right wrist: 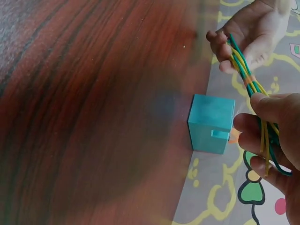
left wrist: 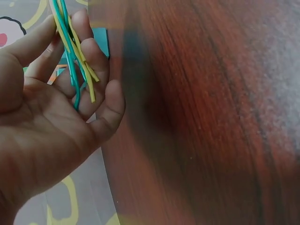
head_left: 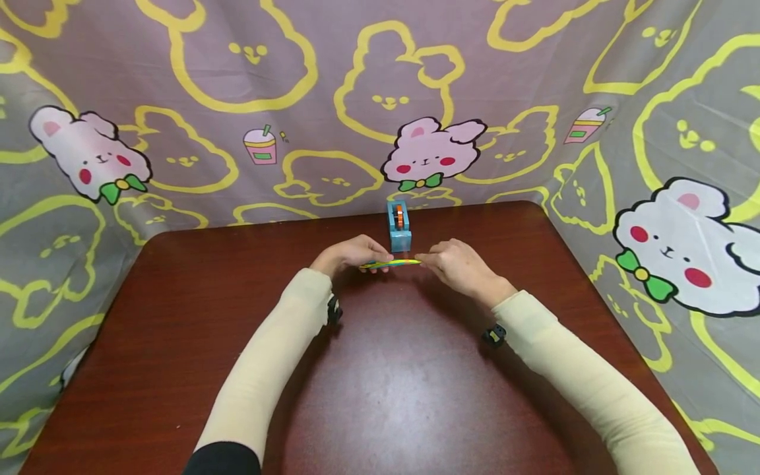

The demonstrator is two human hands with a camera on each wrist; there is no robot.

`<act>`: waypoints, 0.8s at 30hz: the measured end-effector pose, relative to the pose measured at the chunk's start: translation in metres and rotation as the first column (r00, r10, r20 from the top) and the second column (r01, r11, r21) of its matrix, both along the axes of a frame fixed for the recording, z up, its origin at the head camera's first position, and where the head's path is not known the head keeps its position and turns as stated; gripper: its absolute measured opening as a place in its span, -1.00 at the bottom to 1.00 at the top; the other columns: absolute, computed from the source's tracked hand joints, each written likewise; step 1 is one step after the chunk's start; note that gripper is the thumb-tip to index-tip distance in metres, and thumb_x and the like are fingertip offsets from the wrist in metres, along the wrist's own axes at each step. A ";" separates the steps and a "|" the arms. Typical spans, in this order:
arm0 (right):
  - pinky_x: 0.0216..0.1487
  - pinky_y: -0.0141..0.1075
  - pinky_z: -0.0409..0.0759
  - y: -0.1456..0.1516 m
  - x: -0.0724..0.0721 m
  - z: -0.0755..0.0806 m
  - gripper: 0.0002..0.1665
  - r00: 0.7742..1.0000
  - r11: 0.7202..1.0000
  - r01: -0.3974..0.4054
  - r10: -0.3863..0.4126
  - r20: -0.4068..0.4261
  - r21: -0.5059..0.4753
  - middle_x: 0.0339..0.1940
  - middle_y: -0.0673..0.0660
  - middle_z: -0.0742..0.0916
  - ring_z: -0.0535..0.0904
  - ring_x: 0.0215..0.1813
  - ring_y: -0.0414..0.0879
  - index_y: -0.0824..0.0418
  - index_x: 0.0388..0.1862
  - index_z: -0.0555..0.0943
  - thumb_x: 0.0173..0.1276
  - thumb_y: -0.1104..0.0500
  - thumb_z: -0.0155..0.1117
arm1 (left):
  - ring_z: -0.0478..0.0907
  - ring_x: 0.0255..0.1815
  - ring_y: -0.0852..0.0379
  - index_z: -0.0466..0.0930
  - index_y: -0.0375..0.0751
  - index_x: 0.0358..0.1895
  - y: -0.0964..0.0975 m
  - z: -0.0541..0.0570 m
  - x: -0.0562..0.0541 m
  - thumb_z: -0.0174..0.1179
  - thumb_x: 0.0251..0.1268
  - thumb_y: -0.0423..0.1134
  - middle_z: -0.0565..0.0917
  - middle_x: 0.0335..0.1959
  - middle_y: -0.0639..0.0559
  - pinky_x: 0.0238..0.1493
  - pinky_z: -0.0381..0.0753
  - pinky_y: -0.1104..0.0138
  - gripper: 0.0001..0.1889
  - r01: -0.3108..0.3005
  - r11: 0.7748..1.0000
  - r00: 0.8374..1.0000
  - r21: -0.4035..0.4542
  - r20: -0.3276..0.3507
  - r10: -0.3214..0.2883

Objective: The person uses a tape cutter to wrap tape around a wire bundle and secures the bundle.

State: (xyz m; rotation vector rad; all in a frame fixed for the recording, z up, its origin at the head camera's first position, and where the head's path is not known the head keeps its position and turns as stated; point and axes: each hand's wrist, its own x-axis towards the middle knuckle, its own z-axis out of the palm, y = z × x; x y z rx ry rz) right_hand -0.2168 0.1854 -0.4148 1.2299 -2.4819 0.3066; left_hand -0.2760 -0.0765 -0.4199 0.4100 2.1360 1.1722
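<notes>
Toward far edge of tabletop (head_left: pixel 208 303): left hand (head_left: pixel 356 252) pinching green-yellow strand bundle (head_left: pixel 406 262) near one end, blue tape dispenser (head_left: pixel 400 241) just beyond, right hand (head_left: pixel 460 265) pinching other end; bundle likely light, bendy, could slip, grip near ends

Table (head_left: pixel 392 389): pale glare toward the near side, soft shadows around
Cloth (head_left: pixel 320 119): fairly even light
Wrist views: dimmer, broad shadow, hazy glare at one upper corner
Wood grain (right wrist: pixel 93 79): perhaps slightly blurred
</notes>
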 end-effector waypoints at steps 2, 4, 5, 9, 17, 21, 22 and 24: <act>-0.29 -0.14 0.54 0.000 -0.001 0.000 -0.80 1.000 1.000 -0.003 0.003 -0.011 -0.004 -0.46 0.06 0.72 0.61 -0.42 -0.06 0.19 -0.10 0.80 0.28 0.27 0.47 | 0.54 -0.44 0.11 0.74 -0.36 -0.05 -0.001 0.001 0.001 0.23 0.46 -0.17 0.73 -0.32 -0.20 -0.37 0.46 0.25 -0.71 0.003 1.000 1.000 0.005 -0.017 -0.003; -0.29 -0.13 0.53 0.000 -0.002 0.001 -0.79 1.000 1.000 0.000 0.000 -0.013 -0.008 -0.45 0.05 0.73 0.63 -0.40 -0.05 0.19 -0.11 0.80 0.26 0.27 0.49 | 0.56 -0.43 0.11 0.74 -0.35 -0.04 -0.002 0.002 0.003 0.23 0.46 -0.20 0.73 -0.30 -0.23 -0.35 0.47 0.24 -0.73 0.004 1.000 0.999 0.018 -0.036 -0.003; -0.28 -0.13 0.53 0.000 -0.003 0.001 -0.79 1.000 1.000 0.003 -0.003 -0.009 -0.009 -0.43 0.05 0.74 0.64 -0.38 -0.05 0.19 -0.11 0.79 0.26 0.27 0.49 | 0.56 -0.44 0.11 0.75 -0.35 -0.04 -0.002 0.003 0.004 0.24 0.46 -0.21 0.73 -0.29 -0.24 -0.34 0.48 0.24 -0.75 0.002 1.000 0.999 0.025 -0.048 0.000; -0.26 -0.10 0.54 0.000 -0.007 0.003 -0.79 0.999 1.000 0.015 -0.014 0.037 -0.012 -0.35 0.05 0.77 0.68 -0.32 -0.06 0.20 -0.11 0.79 0.26 0.26 0.49 | 0.56 -0.48 0.11 0.74 -0.40 -0.06 -0.002 0.005 0.008 0.24 0.44 -0.29 0.72 -0.30 -0.30 -0.33 0.52 0.20 -0.78 -0.009 0.998 0.994 0.063 -0.110 0.016; -0.12 -0.10 0.63 0.000 -0.013 0.008 -0.83 0.947 0.996 0.068 -0.045 0.319 -0.060 -0.23 0.08 0.80 0.71 -0.20 -0.05 0.23 -0.10 0.78 0.34 0.27 0.42 | 0.55 -0.48 0.08 0.77 -0.40 -0.10 0.003 0.009 0.026 0.29 0.38 -0.37 0.75 -0.34 -0.26 -0.43 0.48 0.37 -0.83 -0.093 0.992 0.943 0.082 -0.314 0.115; -0.04 -0.13 0.61 0.001 -0.019 0.009 -0.79 0.864 0.986 0.118 -0.045 0.501 -0.115 -0.17 0.03 0.80 0.69 -0.13 -0.09 0.22 -0.05 0.77 0.36 0.21 0.42 | 0.53 -0.43 0.14 0.79 -0.31 -0.08 0.000 0.006 0.033 0.31 0.38 -0.32 0.76 -0.28 -0.20 -0.43 0.42 0.42 -0.83 -0.117 0.992 0.904 0.058 -0.407 0.130; -0.05 -0.14 0.61 0.001 -0.021 0.009 -0.77 0.841 0.983 0.130 -0.039 0.540 -0.132 -0.16 0.03 0.79 0.68 -0.13 -0.11 0.22 -0.04 0.77 0.36 0.20 0.42 | 0.52 -0.40 0.15 0.80 -0.29 -0.08 0.000 0.006 0.035 0.31 0.38 -0.31 0.76 -0.27 -0.18 -0.40 0.43 0.40 -0.83 -0.122 0.991 0.890 0.048 -0.437 0.131; -0.11 -0.16 0.60 0.001 -0.026 0.009 -0.75 0.789 0.974 0.162 -0.031 0.614 -0.160 -0.18 0.05 0.79 0.65 -0.18 -0.10 0.22 -0.01 0.76 0.40 0.15 0.39 | 0.53 -0.36 0.18 0.81 -0.23 -0.07 -0.002 0.003 0.038 0.31 0.37 -0.28 0.77 -0.26 -0.08 -0.34 0.47 0.37 -0.83 -0.136 0.990 0.850 0.025 -0.511 0.129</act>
